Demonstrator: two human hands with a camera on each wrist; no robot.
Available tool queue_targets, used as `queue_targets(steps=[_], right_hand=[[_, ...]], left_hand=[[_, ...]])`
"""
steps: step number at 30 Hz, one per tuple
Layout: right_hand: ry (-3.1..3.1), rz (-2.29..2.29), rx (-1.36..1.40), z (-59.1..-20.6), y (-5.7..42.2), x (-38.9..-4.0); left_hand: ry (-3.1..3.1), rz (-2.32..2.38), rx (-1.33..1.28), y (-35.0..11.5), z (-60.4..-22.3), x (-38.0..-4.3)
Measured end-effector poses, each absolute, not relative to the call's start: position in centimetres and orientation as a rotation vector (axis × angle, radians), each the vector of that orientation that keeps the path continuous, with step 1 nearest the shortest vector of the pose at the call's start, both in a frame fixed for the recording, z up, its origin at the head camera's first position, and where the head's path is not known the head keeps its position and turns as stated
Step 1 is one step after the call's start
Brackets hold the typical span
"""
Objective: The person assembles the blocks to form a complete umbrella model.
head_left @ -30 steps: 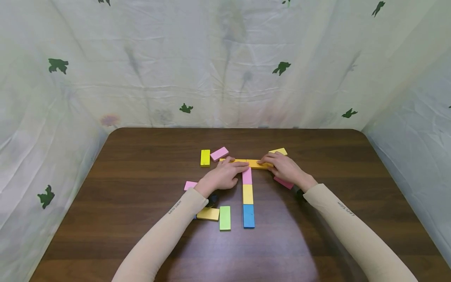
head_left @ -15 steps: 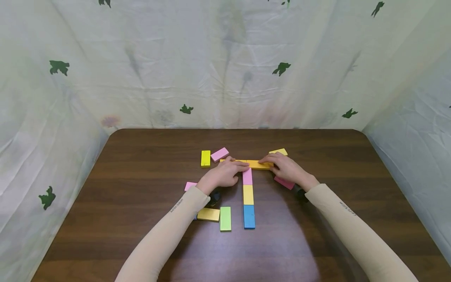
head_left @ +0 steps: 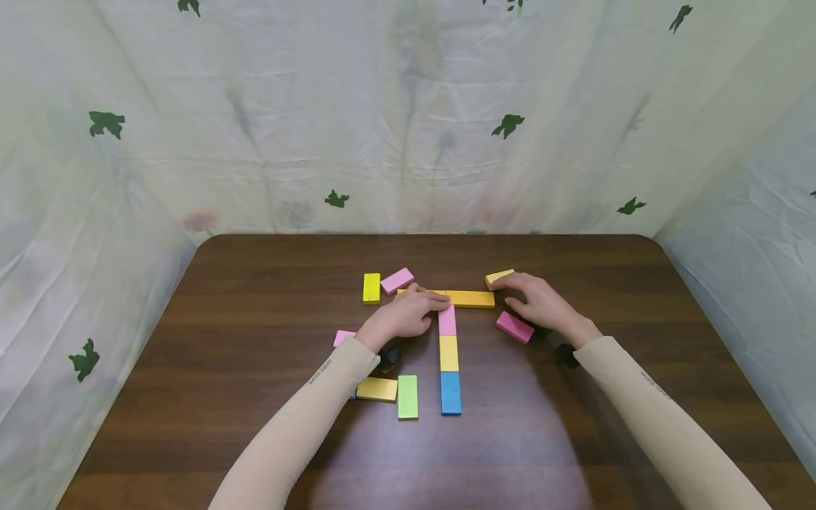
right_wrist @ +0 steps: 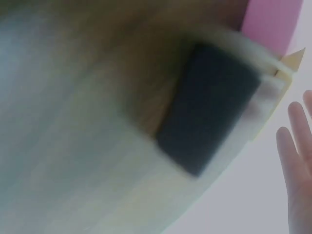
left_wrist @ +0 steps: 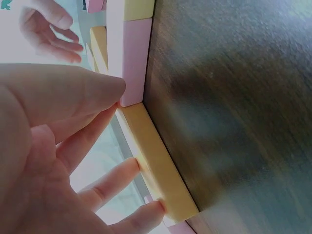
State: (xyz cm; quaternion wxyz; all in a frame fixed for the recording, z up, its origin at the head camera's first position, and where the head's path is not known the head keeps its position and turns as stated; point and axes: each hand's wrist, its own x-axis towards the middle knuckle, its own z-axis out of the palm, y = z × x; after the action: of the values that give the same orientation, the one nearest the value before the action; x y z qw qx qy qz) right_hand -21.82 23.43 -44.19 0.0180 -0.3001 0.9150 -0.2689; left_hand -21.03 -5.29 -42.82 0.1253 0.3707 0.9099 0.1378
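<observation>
My left hand (head_left: pixel 404 315) rests with extended fingers on the row of orange blocks. In the left wrist view, the thumb touches the corner of the light pink block (left_wrist: pixel 135 61) and other fingertips lie along an orange block (left_wrist: pixel 156 161). A second orange block (head_left: pixel 470 299) continues the row to the right. Below the join, the light pink block, a yellow block (head_left: pixel 449 353) and a blue block (head_left: pixel 450 394) stand end to end. My right hand (head_left: pixel 540 303) reaches over the pale yellow block (head_left: pixel 496 277), index fingertip at its edge. The right wrist view shows its fingers extended.
A dark pink block (head_left: pixel 515 327) lies below my right hand. Left of the row are a bright yellow block (head_left: pixel 372 288) and a pink block (head_left: pixel 397 280). A tan block (head_left: pixel 377 389) and a green block (head_left: pixel 408 397) lie nearer, on the brown table (head_left: pixel 255 283).
My right hand has left the right orange block and moved right to the pale yellow block, which has shifted slightly left. The dark pink block is now uncovered. My left hand stays put.
</observation>
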Motion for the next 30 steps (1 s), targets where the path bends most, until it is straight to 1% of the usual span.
queue_targets(steps=[10,30], right_hand=[[2.890,-0.724,-0.800,-44.7,25.0,-21.0],[2.947,-0.606,-0.686,-44.9,24.9,-22.1]], left_hand=[[2.638,0.422,1.059,-5.4,-42.6,-20.9],[2.626,0.429,1.062,-5.3,-42.7,-21.0]])
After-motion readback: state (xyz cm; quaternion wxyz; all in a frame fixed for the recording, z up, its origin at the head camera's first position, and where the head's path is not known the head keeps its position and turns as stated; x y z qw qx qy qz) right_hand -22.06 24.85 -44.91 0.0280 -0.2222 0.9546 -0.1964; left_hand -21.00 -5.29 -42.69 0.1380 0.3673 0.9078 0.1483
